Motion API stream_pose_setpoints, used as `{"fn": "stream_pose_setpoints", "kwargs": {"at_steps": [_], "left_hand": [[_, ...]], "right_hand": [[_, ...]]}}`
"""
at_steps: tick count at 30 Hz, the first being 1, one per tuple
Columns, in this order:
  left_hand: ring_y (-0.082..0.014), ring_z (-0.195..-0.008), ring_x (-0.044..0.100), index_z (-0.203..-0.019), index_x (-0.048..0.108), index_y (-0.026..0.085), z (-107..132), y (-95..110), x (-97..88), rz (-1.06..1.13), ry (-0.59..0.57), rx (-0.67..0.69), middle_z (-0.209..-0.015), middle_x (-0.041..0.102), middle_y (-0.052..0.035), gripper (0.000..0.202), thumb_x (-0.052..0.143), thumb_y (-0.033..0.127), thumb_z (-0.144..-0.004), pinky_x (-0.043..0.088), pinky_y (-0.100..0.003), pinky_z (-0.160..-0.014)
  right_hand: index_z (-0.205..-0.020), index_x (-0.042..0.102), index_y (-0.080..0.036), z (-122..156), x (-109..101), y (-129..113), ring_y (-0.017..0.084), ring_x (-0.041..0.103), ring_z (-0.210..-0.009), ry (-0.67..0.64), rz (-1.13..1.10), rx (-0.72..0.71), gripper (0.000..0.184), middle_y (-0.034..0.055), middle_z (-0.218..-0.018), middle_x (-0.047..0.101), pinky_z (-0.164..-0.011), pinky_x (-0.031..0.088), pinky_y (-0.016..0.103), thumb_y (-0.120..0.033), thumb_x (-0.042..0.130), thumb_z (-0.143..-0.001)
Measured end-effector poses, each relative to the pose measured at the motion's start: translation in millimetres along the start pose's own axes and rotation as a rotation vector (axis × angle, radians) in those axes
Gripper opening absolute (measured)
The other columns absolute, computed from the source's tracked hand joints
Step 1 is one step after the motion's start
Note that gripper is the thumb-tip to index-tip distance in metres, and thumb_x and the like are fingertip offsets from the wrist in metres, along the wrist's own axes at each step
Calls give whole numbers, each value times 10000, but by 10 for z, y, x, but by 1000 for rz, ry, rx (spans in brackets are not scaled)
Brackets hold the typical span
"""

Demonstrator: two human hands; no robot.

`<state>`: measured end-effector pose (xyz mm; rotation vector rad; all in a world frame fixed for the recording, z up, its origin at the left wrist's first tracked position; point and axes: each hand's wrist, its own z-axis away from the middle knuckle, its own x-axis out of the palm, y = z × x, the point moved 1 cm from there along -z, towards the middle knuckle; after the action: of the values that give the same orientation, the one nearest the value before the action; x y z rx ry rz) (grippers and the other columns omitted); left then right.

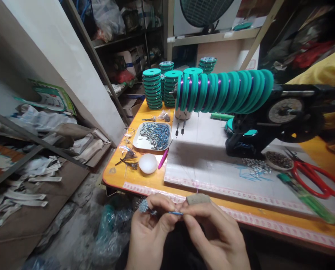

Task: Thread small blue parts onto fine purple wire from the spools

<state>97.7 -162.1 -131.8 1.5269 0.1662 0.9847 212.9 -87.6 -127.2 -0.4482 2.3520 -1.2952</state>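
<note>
Both my hands are low in the head view, just in front of the table's near edge. My left hand (150, 232) is closed on a small bunch of blue-grey tubes (144, 205), with one thin blue tube (175, 213) sticking out to the right. My right hand (212, 234) pinches the other end of that tube between thumb and fingers. A thin thread (196, 176) runs up from the hands toward a row of teal spools (226, 92) mounted on a black winding machine (271, 116).
The orange table (268, 221) holds a white mat (212, 157), a tray of blue-grey tubes (153, 135), a white dome (148, 163), a pink tool (163, 158), stacked teal spools (152, 89), red scissors (316, 178) and a bowl of small parts (279, 160). Cluttered shelves stand left.
</note>
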Motion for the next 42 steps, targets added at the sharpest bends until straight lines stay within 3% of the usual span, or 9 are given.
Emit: {"fn": "stream_pose_setpoints", "kwargs": {"at_steps": [9,19,30,36,42], "left_hand": [[-106,-663,593,-737,727,188,-1,-3,-17,-12,-52,-14,-704,655,1,171,869,282,-746,445,-170,-578],[-115,-674,612,-736,725,187,3,-5,-13,-7,-31,-3,-705,659,-1,184,874,294,-740,449,-173,-574],[-106,-623,542,-715,721,187,-8,33,-17,-87,-4,28,-684,624,5,208,884,317,-720,434,-189,-565],[-103,-631,566,-749,730,193,-40,27,-45,-83,-70,46,-719,647,-4,145,844,279,-775,429,-180,-560],[-103,-625,544,-716,717,177,-14,22,-5,-84,0,23,-705,624,-5,196,876,291,-731,421,-181,-553]], "right_hand": [[-980,683,-247,2,-3,0,120,723,-758,-7,2,4,201,-11,-873,757,-702,597,169,-74,636,-888],[-956,690,-242,4,-33,-23,115,726,-729,-29,33,-15,184,-21,-840,756,-690,596,165,-75,659,-886],[-1031,708,-249,-8,-75,3,147,737,-727,-44,120,-2,143,-3,-856,763,-648,603,202,-178,683,-910],[-992,676,-216,-50,-66,-33,139,695,-676,-44,187,-80,154,8,-800,708,-597,570,213,-104,626,-899],[-990,646,-218,-30,-73,-20,127,667,-631,-53,212,-96,173,-7,-777,677,-581,551,217,-79,630,-889]]}}
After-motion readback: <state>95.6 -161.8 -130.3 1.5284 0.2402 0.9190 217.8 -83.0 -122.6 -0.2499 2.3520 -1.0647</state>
